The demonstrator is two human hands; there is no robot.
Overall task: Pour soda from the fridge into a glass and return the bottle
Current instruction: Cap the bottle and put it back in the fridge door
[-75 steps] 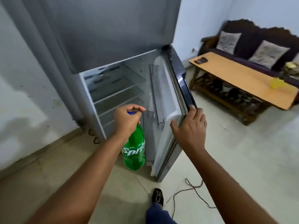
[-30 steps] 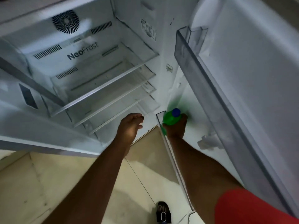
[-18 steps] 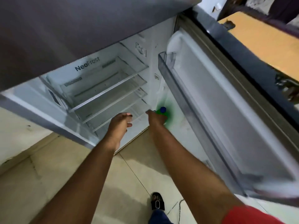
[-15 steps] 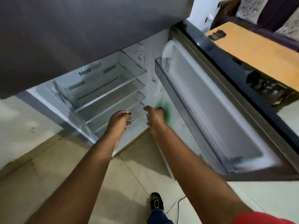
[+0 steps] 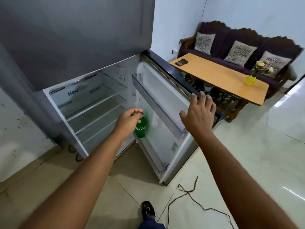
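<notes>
The green Sprite bottle [image 5: 141, 128] stands upright in the lower shelf of the open fridge door [image 5: 165, 90]. Its cap is hidden behind my left hand [image 5: 128, 119], which hovers in front of the bottle's top with loosely curled fingers and nothing visibly in them. My right hand [image 5: 199, 113] is spread open, its fingertips at the door's outer top edge. The fridge [image 5: 92, 103] shows bare glass shelves inside. No glass is in view.
A wooden table [image 5: 219, 76] with a yellow flower vase [image 5: 250, 80] stands right of the door, and a dark sofa [image 5: 247, 40] with cushions sits behind it. A thin cable [image 5: 186, 192] trails across the tiled floor near my foot [image 5: 147, 211].
My right hand let go of the bottle in the lower door shelf and moved up to the door's outer edge. The view pulled back and rose away from the fridge.
</notes>
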